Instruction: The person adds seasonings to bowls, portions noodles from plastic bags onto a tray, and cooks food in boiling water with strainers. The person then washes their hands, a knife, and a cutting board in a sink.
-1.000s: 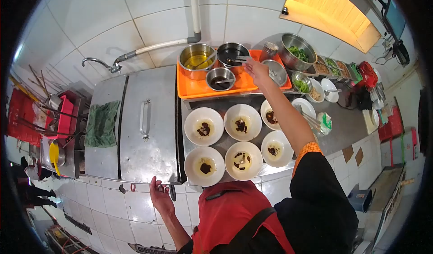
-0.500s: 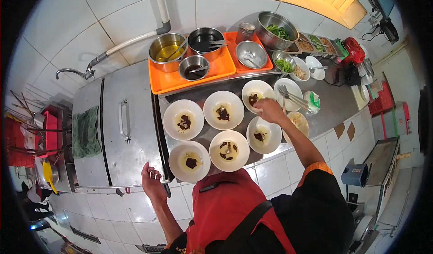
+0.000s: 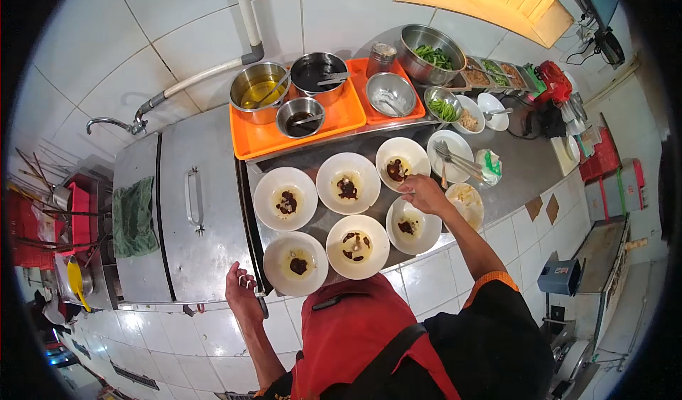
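Sitting partly beneath the right hand [image 3: 425, 195] is a white bowl [image 3: 388, 152].

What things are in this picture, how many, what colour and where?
Sauced bowls: six, white, front centre
Trays: two, orange, behind them
Pots: three, silver, left tray
Metal bowl: one, silver, right tray
Jar: one, greyish, right tray
Bowls of greens: two, silver, right of trays
Cutlery dish: one, white, right of sauced bowls
Tap: one, silver, left wall
Cloth: one, green, left
Bin: one, blue-grey, right
Apron: one, red, on the person
Left grip: one, bare, near counter's front edge
Right grip: one, bare, at the right-hand sauced bowls

Background clutter is too small to list surely.
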{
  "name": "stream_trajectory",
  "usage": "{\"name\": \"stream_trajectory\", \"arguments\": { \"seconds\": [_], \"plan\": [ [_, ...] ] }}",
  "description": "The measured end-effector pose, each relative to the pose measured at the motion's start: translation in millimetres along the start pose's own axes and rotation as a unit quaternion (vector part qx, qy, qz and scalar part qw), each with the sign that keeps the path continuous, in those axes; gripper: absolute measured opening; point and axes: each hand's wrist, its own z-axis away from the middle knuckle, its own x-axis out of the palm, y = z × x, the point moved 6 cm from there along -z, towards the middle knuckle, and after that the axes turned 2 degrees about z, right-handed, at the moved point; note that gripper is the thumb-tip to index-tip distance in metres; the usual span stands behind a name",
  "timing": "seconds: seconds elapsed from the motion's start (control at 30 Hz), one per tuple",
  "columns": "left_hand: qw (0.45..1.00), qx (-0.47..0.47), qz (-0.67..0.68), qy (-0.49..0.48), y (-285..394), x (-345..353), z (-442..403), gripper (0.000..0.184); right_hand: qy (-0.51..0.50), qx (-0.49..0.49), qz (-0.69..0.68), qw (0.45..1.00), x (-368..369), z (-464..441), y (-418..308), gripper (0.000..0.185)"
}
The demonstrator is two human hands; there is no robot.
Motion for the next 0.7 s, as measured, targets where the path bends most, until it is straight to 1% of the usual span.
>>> {"name": "stream_trajectory", "arguments": {
  "seconds": [0.07, 0.1, 0.13, 0.17, 0.2, 0.23, 0.27, 0.3, 0.37, 0.4, 0.47, 0.5, 0.53, 0.57, 0.63, 0.67, 0.7],
  "plan": [
    [1.0, -0.001, -0.012, 0.01, 0.8, -1.2, 0.9, 0.038, 0.011, -0.022, 0.002, 1.0, -9.7, -9.9, -3.3, 0.014],
    [1.0, 0.004, -0.008, 0.008, 1.2, -0.9, 0.4, 0.038, 0.081, 0.038, -0.024, 0.996, -27.6, -20.9, -0.1, 0.012],
    [0.999, 0.003, -0.014, 0.028, 1.3, -4.4, 0.6, 0.041, 0.15, 0.098, -0.051, 0.983, -44.7, -31.0, 2.4, 0.011],
    [0.999, 0.003, -0.022, 0.048, 2.6, -6.8, 0.1, 0.044, 0.274, 0.096, -0.014, 0.957, -70.4, -43.6, -3.8, 0.013],
    [0.998, 0.006, -0.028, 0.047, 5.0, -4.2, 0.4, 0.044, 0.26, 0.17, -0.002, 0.951, -88.1, -61.6, -0.7, 0.016],
    [0.999, 0.012, -0.027, 0.045, 7.5, -2.1, 0.0, 0.044, 0.312, 0.137, 0.048, 0.939, -103.9, -78.6, -6.6, 0.021],
    [0.999, 0.016, -0.027, 0.041, 9.2, -0.9, 0.3, 0.043, 0.307, 0.151, 0.102, 0.934, -106.0, -99.6, 3.8, 0.024],
    [0.999, 0.02, -0.027, 0.037, 10.6, -0.7, 1.3, 0.043, 0.311, 0.148, 0.101, 0.933, -108.0, -113.8, 9.0, 0.024],
    [0.999, 0.033, -0.025, 0.03, 13.3, -4.3, 3.8, 0.043, 0.142, 0.206, 0.159, 0.955, -96.5, -143.5, 20.4, 0.029],
    [0.998, 0.038, -0.025, 0.037, 14.0, -9.3, 6.2, 0.043, 0.092, 0.232, 0.152, 0.956, -94.1, -150.3, 22.4, 0.031],
    [0.997, 0.033, -0.022, 0.069, 12.1, -19.7, 12.0, 0.041, 0.09, 0.238, 0.141, 0.957, -90.6, -158.2, 33.2, 0.029],
    [0.997, 0.034, -0.02, 0.07, 10.9, -23.5, 14.0, 0.041, 0.086, 0.248, 0.129, 0.956, -87.3, -160.0, 39.7, 0.027],
    [0.995, 0.02, -0.016, 0.094, 7.5, -30.8, 16.5, 0.039, 0.132, 0.246, 0.115, 0.953, -88.6, -159.5, 44.3, 0.021],
    [0.993, 0.006, -0.012, 0.118, 4.1, -37.7, 19.5, 0.038, 0.132, 0.245, 0.116, 0.953, -88.7, -157.8, 52.1, 0.021],
    [0.991, 0.004, -0.014, 0.13, 2.4, -43.9, 25.2, 0.036, 0.193, 0.195, 0.14, 0.951, -104.6, -151.1, 46.1, 0.011],
    [0.991, 0.006, -0.011, 0.135, 2.3, -45.9, 27.4, 0.036, 0.195, 0.193, 0.141, 0.951, -107.3, -149.2, 51.8, 0.011],
    [0.99, 0.007, -0.009, 0.14, 2.0, -48.5, 29.5, 0.036, 0.209, 0.158, 0.168, 0.95, -110.6, -147.0, 52.4, 0.011]
  ]
}}
